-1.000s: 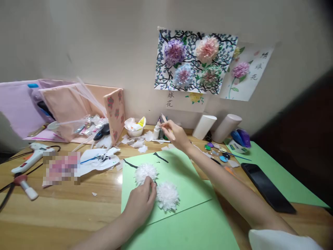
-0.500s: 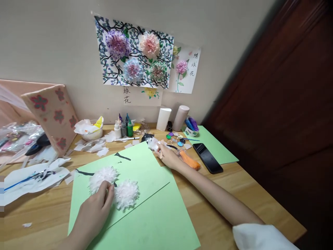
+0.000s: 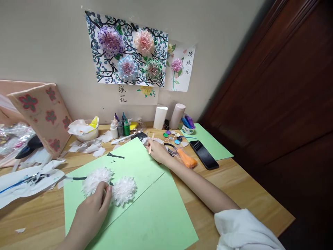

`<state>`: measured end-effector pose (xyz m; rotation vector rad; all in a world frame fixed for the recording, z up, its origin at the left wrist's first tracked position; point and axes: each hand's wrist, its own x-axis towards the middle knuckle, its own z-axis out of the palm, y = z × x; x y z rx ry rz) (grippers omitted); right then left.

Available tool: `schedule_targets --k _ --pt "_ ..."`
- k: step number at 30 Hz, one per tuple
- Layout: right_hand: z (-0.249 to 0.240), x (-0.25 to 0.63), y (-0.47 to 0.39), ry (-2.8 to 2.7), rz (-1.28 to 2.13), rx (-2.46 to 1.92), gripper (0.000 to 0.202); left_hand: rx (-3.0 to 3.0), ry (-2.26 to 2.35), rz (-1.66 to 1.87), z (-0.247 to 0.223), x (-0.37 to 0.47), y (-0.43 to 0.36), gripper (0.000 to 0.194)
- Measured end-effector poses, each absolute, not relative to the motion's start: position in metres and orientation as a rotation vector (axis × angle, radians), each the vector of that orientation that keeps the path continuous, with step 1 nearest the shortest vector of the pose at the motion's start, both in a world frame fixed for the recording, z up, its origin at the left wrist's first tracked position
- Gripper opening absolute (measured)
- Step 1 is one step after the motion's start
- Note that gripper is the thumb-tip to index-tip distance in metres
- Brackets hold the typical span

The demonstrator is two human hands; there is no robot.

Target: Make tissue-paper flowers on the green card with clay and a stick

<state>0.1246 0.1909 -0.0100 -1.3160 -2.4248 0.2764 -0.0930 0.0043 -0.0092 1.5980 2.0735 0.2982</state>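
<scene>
My right hand (image 3: 157, 151) reaches to the far corner of the green paper (image 3: 153, 208), its fingers closed on a wooden craft stick (image 3: 151, 143) that stands nearly upright. Beside its fingertips lies some crumpled pale material, partly hidden. My left hand (image 3: 95, 206) rests over the paper with thumb and fingertips pinched together; whatever is between them is hidden. It overlaps the edge of one fluffy white paper flower (image 3: 95, 178) and sits close to a second white paper flower (image 3: 125, 191). Dark painted branch strokes (image 3: 116, 156) show on the green sheet.
Paint bottles (image 3: 126, 127), a bowl of paper scraps (image 3: 85, 130) and two cylinders (image 3: 160, 118) stand along the wall. A phone (image 3: 204, 155) and an orange clay bag (image 3: 186, 158) lie right. At left are a paint-stained paper (image 3: 31, 178) and a flowered box (image 3: 43, 118).
The craft stick now shows upright in my right hand, which has drawn slightly leftward near the paper's corner. The view has shifted a little. My left hand keeps its pinch by the flowers.
</scene>
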Motion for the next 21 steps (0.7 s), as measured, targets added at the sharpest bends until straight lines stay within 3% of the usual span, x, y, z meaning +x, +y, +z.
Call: schedule_targets --k 8,21 --pt "-0.014 0.154 0.160 -2.312 0.214 -1.208 0.010 1.650 2.068 0.415 -0.012 -0.093 0.002 0.027" --pt "-0.028 0.149 0.205 -2.172 0.186 -1.236 0.011 1.650 2.082 0.598 -0.005 -0.096 0.002 0.025"
